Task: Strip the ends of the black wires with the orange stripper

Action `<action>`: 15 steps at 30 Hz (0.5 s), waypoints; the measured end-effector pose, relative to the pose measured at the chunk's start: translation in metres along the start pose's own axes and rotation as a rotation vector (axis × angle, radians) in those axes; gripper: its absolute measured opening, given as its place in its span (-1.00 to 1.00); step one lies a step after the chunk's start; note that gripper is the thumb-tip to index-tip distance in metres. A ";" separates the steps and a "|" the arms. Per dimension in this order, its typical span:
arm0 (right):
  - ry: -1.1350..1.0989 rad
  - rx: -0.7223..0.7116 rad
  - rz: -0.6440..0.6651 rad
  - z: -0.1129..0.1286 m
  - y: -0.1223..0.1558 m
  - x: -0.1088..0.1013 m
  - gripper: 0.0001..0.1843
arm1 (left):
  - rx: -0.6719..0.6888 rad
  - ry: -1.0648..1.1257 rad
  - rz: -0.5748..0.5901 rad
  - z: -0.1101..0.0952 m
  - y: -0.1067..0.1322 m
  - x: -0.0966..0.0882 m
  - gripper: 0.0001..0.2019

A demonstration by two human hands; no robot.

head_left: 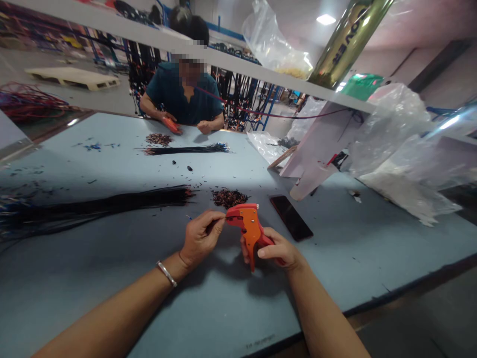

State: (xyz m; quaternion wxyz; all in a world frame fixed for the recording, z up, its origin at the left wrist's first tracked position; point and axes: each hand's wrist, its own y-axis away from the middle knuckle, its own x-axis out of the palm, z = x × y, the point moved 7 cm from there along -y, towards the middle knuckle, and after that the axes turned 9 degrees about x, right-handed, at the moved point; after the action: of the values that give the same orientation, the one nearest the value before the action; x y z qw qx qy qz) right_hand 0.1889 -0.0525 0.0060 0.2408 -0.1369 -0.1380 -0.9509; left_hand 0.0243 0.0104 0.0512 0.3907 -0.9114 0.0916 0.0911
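Note:
My right hand [278, 248] is wrapped round the handles of an orange and red wire stripper [251, 223], held upright above the table. Its jaws point left, towards my left hand [203, 236]. The thumb and fingers of that hand are pinched on a thin dark wire, whose short end shows at the jaws; the rest of it is hidden. Behind the stripper lies a heap of small black and copper-coloured offcuts [229, 198]. To the left a long bundle of black wires [112, 209] is spread on the blue-grey tabletop [156, 308].
A black phone [291, 217] lies right of the stripper. Across the table a co-worker [184, 94] holds a red tool [171, 125], near another wire bundle [186, 148] and offcut pile [158, 139]. A shelf [238, 57] crosses overhead; clear plastic bags [391, 129] stand at the right.

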 end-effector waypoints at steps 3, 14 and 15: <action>-0.006 -0.012 0.002 0.000 0.000 -0.001 -0.51 | 0.006 -0.004 -0.005 0.000 0.001 0.000 -0.86; -0.023 -0.018 -0.002 0.000 0.000 -0.002 -0.51 | 0.016 -0.009 -0.033 -0.002 0.000 -0.001 -0.89; -0.024 -0.017 -0.001 0.000 0.000 -0.002 -0.51 | 0.017 -0.016 -0.032 -0.002 0.000 -0.001 -0.89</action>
State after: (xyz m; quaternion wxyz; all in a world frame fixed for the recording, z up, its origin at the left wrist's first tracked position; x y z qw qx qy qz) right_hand 0.1906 -0.0514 0.0054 0.2372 -0.1505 -0.1327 -0.9505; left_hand 0.0233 0.0092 0.0532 0.4005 -0.9087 0.0745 0.0911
